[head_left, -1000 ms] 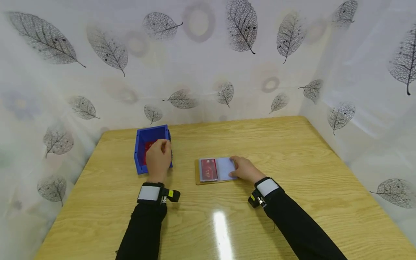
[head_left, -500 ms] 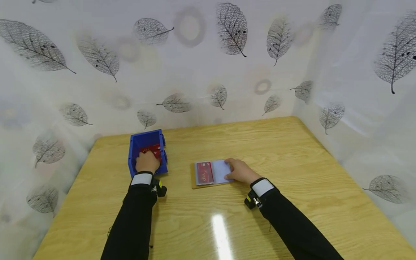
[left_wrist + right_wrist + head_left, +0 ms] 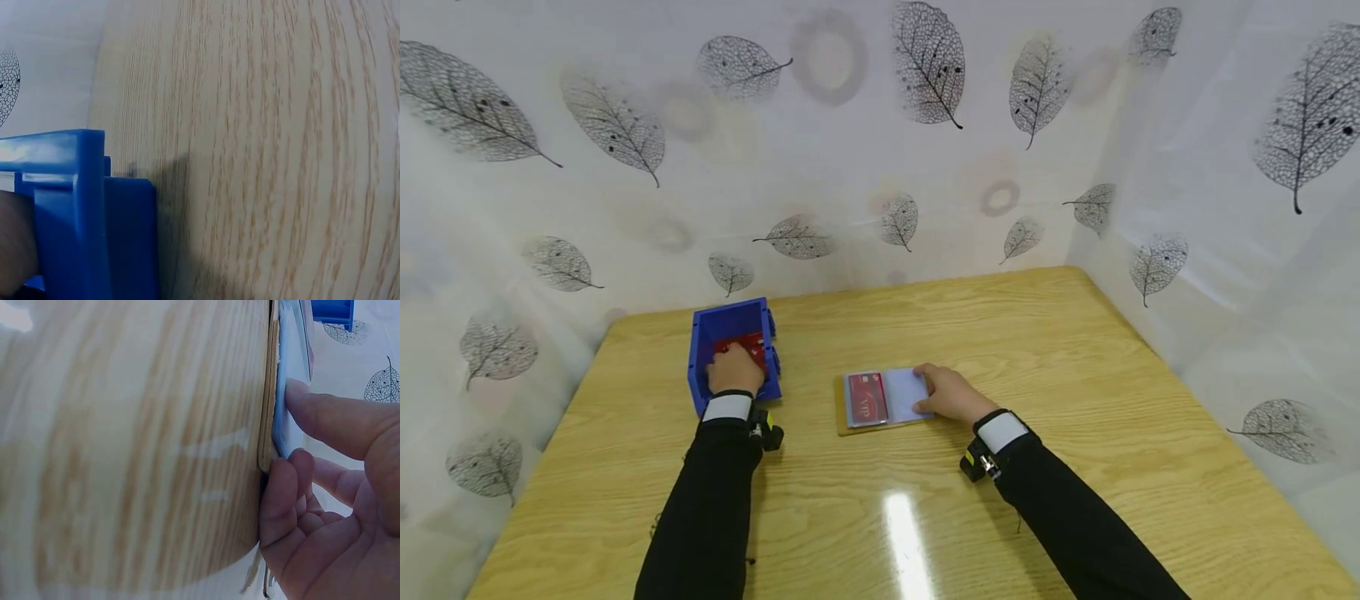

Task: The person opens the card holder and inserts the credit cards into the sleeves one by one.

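My left hand (image 3: 735, 369) reaches down into a blue plastic bin (image 3: 698, 350), over red cards (image 3: 751, 342) lying inside. Its fingertips are hidden behind the back of the hand; whether they hold a card I cannot tell. The left wrist view shows only part of that hand (image 3: 15, 240) beside the bin wall (image 3: 72, 219). An open card holder (image 3: 901, 392) lies on the table, a red card marked VIP (image 3: 868, 400) in its left sleeve. My right hand (image 3: 953, 395) grips the holder's right edge, thumb (image 3: 325, 415) on the page and fingers curled at the edge.
The wooden table (image 3: 820, 508) carries the bin at back left and the card holder near the middle. A pale curtain with leaf prints (image 3: 842, 167) hangs behind and along the sides.
My left hand has moved from above the bin down into it. The right hand stays at the card holder's edge. The head view has shifted slightly.
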